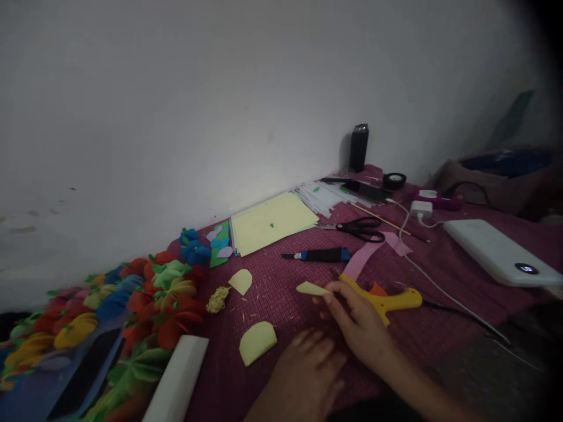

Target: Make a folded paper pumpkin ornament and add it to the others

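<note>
Between the thumb and fingers of my right hand (358, 322) is a pale yellow paper petal (311, 288), pinched at its right end. My left hand (303, 375) hovers or rests low over the cloth, slightly blurred, its fingers apart and nothing visible in it. Left of my hands lie a rounded yellow paper piece (258, 343) and a smaller pointed one (241, 282). Beside them sits a small heap of yellow paper shreds (217, 299). A yellow glue gun (402, 300) lies just behind my right hand, partly hidden by it.
Colourful paper flowers (171, 299) crowd the left, near a white roll (178, 381). Toward the wall are yellow sheets (272, 223), black scissors (360, 227) and a utility knife (323, 255). A white power bank (497, 252), cables and a dark can (359, 147) stand right.
</note>
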{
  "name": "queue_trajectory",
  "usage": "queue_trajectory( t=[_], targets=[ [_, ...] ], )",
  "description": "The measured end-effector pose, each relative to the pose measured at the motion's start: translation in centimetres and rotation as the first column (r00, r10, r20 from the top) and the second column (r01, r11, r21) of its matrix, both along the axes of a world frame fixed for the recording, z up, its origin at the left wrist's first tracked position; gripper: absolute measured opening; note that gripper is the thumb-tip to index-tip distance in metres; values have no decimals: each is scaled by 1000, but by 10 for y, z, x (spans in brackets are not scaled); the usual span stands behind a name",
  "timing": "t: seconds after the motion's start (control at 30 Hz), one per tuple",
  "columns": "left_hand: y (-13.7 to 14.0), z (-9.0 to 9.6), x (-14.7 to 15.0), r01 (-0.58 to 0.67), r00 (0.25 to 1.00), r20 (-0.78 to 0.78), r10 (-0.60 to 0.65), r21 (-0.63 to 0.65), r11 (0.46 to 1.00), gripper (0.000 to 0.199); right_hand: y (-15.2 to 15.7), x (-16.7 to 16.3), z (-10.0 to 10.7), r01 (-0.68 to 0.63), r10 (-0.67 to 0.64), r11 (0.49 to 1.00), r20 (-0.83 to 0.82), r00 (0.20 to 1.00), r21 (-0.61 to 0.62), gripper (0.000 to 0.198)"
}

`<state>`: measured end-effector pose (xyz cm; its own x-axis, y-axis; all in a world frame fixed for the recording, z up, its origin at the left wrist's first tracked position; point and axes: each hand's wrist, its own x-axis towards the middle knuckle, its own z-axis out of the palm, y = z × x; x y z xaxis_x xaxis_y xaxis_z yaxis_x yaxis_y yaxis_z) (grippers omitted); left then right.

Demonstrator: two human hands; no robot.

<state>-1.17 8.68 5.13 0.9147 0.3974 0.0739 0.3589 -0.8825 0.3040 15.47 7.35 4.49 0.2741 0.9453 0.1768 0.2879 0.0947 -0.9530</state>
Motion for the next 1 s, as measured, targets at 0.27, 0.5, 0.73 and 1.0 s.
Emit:
queue_trajectory(
  t=[0.27, 0.5, 0.73, 1.0],
  targets=[
    [6, -8, -12, 53, 986, -151, -63, -69, 996, 81, -6, -13, -23, -78, 76, 995, -37, 996, -61, 19],
    [20, -12, -47, -364, 910, -93, 403, 284, 887, 68, -8, -11, -22, -39, 35, 999, -101, 994, -32, 21],
    [5, -16, -37, 36, 994, -108, -19, 157, 987, 71, -9, -10, -25, -14, 12, 1000, -79, 997, -21, 19],
    [1, -5, -11, -79, 989, -129, 76, -18, 997, 80, -10, -8, -23, 12, -12, 1000, -13, 1000, -13, 20]
  ],
)
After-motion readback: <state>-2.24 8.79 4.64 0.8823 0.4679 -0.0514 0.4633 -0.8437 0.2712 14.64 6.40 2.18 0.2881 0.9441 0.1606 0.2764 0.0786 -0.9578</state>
